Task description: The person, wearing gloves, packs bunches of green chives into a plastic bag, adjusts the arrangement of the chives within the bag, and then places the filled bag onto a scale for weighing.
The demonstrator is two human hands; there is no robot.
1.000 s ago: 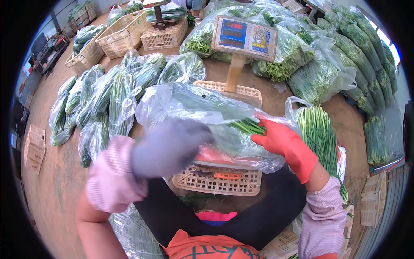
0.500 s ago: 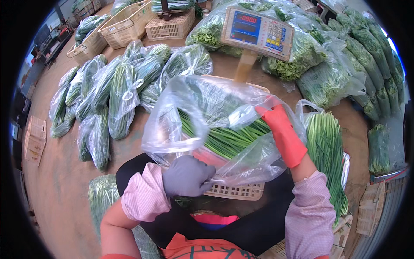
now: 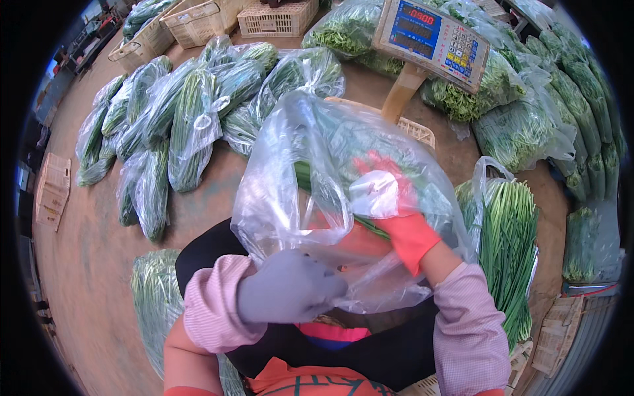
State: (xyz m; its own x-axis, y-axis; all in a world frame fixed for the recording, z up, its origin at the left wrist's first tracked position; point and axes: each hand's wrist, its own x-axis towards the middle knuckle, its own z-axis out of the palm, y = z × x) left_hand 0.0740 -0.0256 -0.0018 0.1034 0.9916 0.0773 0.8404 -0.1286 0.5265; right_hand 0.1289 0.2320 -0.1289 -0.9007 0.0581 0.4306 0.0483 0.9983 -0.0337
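A big clear plastic bag [image 3: 284, 198] lies in front of me over a cream crate, its mouth toward me. My left hand [image 3: 287, 287], in a grey glove, is closed on the bag's near edge. My right hand [image 3: 403, 218], in a coral-red glove, reaches inside the bag, its outstretched fingers seen blurred through the plastic. Beside that hand is a whitish patch I cannot make out. Long green stalks [image 3: 373, 228] show under the right hand, mostly hidden by plastic and glove.
A scale display [image 3: 432, 39] stands on a post beyond the bag. Bagged greens [image 3: 191, 125] lie at left, with more [image 3: 515, 132] at far right. Loose long green stalks [image 3: 505, 244] stand close on my right. Cream crates [image 3: 198, 23] sit at the back.
My right hand has moved from the bag's right rim inward and nearer, over the stalks. The bag now covers more of the stalks and crate. My left hand still grips the near edge.
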